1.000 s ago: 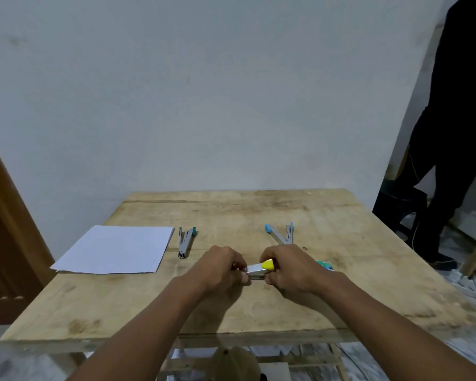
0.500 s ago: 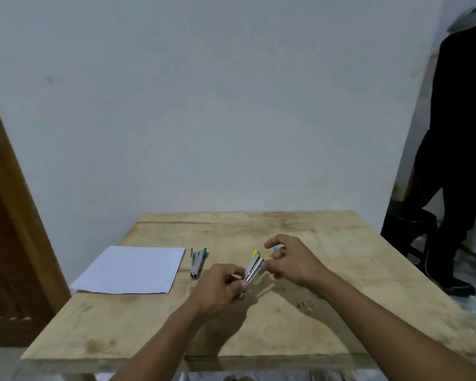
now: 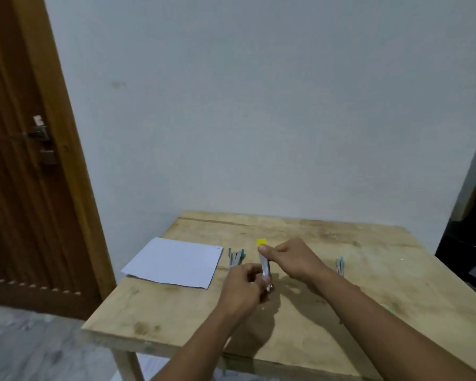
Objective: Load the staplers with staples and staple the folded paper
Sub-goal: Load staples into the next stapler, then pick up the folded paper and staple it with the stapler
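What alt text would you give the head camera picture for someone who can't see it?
A person's left hand grips the lower end of a yellow-tipped stapler and the right hand pinches it near the top, above a wooden table. On the table lie white paper at the left, a green-tipped stapler beside it and a blue-tipped stapler to the right.

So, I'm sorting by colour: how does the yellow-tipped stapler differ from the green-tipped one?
The yellow-tipped stapler is gripped between left hand and right hand; the green-tipped stapler lies untouched on the table beside the paper. One tip is yellow, the other green. Both have grey bodies.
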Action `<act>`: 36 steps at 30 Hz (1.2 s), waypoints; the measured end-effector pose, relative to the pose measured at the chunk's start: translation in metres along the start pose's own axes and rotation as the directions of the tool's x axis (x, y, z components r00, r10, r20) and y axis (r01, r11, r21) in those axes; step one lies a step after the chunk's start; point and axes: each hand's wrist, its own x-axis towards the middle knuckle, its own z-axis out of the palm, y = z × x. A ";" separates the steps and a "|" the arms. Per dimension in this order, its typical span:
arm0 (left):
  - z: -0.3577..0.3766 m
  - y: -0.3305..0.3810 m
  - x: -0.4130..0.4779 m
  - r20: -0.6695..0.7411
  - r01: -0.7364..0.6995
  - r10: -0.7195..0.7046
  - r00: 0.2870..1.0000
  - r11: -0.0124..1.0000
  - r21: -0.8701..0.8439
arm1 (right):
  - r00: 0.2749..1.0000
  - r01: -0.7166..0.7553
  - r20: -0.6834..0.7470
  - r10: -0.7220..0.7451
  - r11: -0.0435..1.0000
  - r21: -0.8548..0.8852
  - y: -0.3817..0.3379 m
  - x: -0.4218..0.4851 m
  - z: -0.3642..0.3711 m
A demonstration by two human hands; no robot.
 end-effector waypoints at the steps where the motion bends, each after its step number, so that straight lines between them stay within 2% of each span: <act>1: -0.003 0.000 0.000 -0.003 0.007 -0.007 1.000 1.000 -0.020 | 0.999 0.016 0.031 -0.016 1.000 -0.006 -0.002 0.003 0.001; 4: -0.019 0.001 -0.004 -0.024 0.005 -0.006 1.000 0.999 -0.035 | 0.991 0.020 0.135 -0.023 1.000 0.018 -0.013 0.008 0.010; 7: -0.037 0.004 -0.005 -0.026 -0.009 0.008 1.000 0.999 -0.046 | 0.990 -0.014 0.140 0.002 0.996 0.085 -0.027 0.012 0.020; 10: -0.058 0.001 0.000 -0.145 0.048 -0.053 0.988 0.998 -0.034 | 0.989 -0.034 0.149 0.008 0.984 0.175 -0.043 0.024 0.034; 11: -0.066 -0.003 0.003 -0.216 0.075 -0.068 0.974 0.997 0.024 | 0.989 -0.049 0.144 0.018 0.976 0.212 -0.046 0.030 0.040; 13: -0.085 -0.013 0.010 -0.337 0.126 -0.034 0.941 0.959 0.256 | 0.985 -0.107 0.163 0.057 0.941 0.320 -0.052 0.043 0.055; 15: -0.105 -0.021 0.016 -0.364 0.180 0.019 0.931 0.844 0.505 | 0.978 -0.144 0.194 0.079 0.926 0.350 -0.058 0.056 0.072; 18: -0.121 -0.029 0.026 -0.342 0.277 -0.029 0.939 0.653 0.705 | 0.981 -0.076 0.193 0.038 0.977 0.199 -0.062 0.074 0.098; 21: -0.133 -0.038 0.038 -0.363 0.410 -0.192 0.912 0.487 0.771 | 0.993 0.011 0.115 -0.005 0.998 -0.059 -0.065 0.095 0.124; 23: -0.143 -0.046 0.042 -0.354 0.412 -0.215 0.910 0.387 0.825 | 0.997 0.059 0.066 -0.041 0.953 -0.299 -0.067 0.106 0.139; 25: -0.157 -0.053 0.045 -0.316 0.358 -0.179 0.932 0.317 0.878 | 0.992 0.127 0.083 -0.100 0.869 -0.478 -0.071 0.116 0.152; 26: -0.165 -0.056 0.047 -0.290 0.326 -0.156 0.944 0.310 0.893 | 0.988 0.152 0.109 -0.111 0.832 -0.533 -0.072 0.119 0.157; 28: -0.183 -0.062 0.054 -0.233 0.258 -0.113 0.966 0.363 0.895 | 0.985 0.155 0.152 -0.080 0.797 -0.584 -0.074 0.128 0.166; 31: -0.208 -0.067 0.065 -0.136 0.165 -0.096 0.986 0.451 0.877 | 0.987 0.116 0.161 -0.023 0.795 -0.596 -0.076 0.136 0.179; 34: -0.223 -0.069 0.073 -0.109 0.136 -0.083 0.991 0.503 0.854 | 0.993 0.047 0.115 0.017 0.843 -0.536 -0.074 0.143 0.188; 36: -0.227 -0.070 0.074 -0.133 0.136 -0.045 0.990 0.534 0.834 | 0.993 -0.020 0.097 0.068 0.905 -0.425 -0.070 0.147 0.189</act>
